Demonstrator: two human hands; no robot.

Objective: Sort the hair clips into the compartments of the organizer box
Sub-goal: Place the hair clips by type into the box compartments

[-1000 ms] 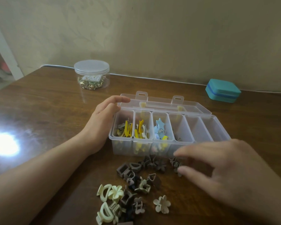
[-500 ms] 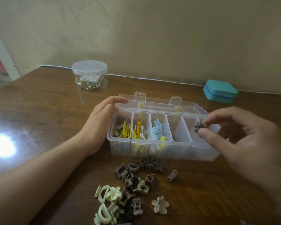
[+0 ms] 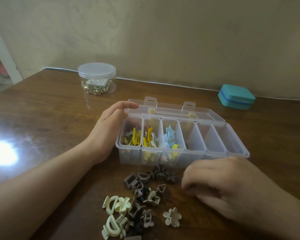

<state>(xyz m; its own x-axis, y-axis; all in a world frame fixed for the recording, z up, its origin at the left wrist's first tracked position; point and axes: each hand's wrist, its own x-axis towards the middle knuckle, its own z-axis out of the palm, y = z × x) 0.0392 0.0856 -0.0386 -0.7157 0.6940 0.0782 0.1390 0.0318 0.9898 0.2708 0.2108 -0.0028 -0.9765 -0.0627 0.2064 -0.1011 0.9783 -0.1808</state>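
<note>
Right hand (image 3: 220,186) now down from organizer box (image 3: 239,149) to hair clips (image 3: 142,193), fingers curled, grip unclear; left hand (image 3: 111,125) flat against box.

A clear plastic organizer box (image 3: 213,154) stands open on the bench, its lid (image 3: 177,110) folded back flat behind it. It has six long compartments in a row. The two leftmost hold yellow clips (image 3: 136,136), the third holds blue clips (image 3: 170,135) with a star shape among them, and the fourth has a small dark clip (image 3: 189,147) at its near end. Just in front of the box lies a loose pile of brown clips (image 3: 145,184) and cream clips (image 3: 114,215), with one cream flower clip (image 3: 172,217) set slightly apart.
</note>
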